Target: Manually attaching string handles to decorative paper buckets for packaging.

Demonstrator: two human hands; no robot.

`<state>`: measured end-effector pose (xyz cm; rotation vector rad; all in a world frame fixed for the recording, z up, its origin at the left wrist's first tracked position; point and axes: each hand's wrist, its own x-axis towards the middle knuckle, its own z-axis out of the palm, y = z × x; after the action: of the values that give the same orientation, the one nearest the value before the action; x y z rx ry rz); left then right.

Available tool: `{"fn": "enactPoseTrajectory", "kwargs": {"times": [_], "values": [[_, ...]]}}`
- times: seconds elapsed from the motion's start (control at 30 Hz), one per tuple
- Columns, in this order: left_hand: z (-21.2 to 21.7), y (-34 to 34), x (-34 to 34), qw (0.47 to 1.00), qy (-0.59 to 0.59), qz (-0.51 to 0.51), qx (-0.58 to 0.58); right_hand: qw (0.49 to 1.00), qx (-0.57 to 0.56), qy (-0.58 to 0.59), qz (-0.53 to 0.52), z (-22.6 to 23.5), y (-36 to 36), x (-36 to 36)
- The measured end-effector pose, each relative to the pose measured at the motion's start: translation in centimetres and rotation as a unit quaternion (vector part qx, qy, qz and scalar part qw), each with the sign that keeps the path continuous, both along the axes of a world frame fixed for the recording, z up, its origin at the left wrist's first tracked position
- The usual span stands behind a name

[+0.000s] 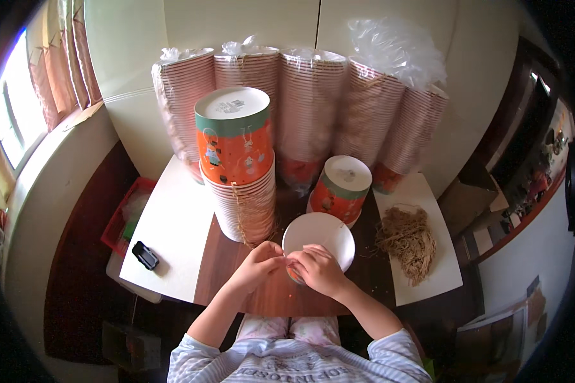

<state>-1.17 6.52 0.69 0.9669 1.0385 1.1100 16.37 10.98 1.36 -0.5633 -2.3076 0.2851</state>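
A paper bucket [321, 231], white inside and orange outside, stands in front of me with its open mouth up. At the left part of its rim, my left hand [262, 263] is closed in a pinch; whatever its fingertips hold is too small to make out. Over the near rim lies my right hand [317, 269], its bent fingers closed on the bucket's edge, close to the left fingertips. Just beyond my left hand rises a tall stack of nested, upside-down buckets [239, 207], with brown twine strands [241, 214] hanging down its side.
A shorter upside-down stack [346, 182] stands behind the bucket. Several tall plastic-wrapped bucket stacks [312, 108] line the wall. On the table's right lies a tangled heap of brown twine [407, 242]; on its left, a small black case [145, 255]. A red crate [118, 226] sits beyond the left edge.
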Motion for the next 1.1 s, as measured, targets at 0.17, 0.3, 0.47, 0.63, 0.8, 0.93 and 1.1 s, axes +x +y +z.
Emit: {"fn": "enactPoseTrajectory", "kwargs": {"times": [0.17,0.3,0.47,0.63,0.8,0.93,1.1], "values": [[-1.7,-0.9,0.1,0.997,-0.006,0.056,0.053,0.996,-0.089,0.005,-0.018,0.5,-0.1,0.2],[-3.2,-2.2,0.5,0.936,0.251,0.148,0.197,0.981,-0.19,0.043,-0.014,-0.1,0.1,0.4],[-3.3,-2.8,2.5,0.895,0.37,0.154,0.197,0.974,-0.221,0.052,-0.016,-0.3,0.2,0.4],[-4.1,-2.5,2.9,0.846,0.428,0.192,0.255,0.973,-0.228,0.046,-0.01,0.1,0.1,0.5],[-2.3,-2.6,3.1,0.857,0.377,0.242,0.255,0.964,-0.262,0.037,-0.01,0.0,0.1,0.8],[-1.8,-2.0,3.2,0.86,0.353,0.242,0.278,0.966,-0.256,0.041,-0.005,0.0,0.1,0.6],[-1.6,-1.6,3.2,0.863,0.353,0.219,0.289,0.967,-0.25,0.051,0.005,-0.1,0.2,0.5]]}}
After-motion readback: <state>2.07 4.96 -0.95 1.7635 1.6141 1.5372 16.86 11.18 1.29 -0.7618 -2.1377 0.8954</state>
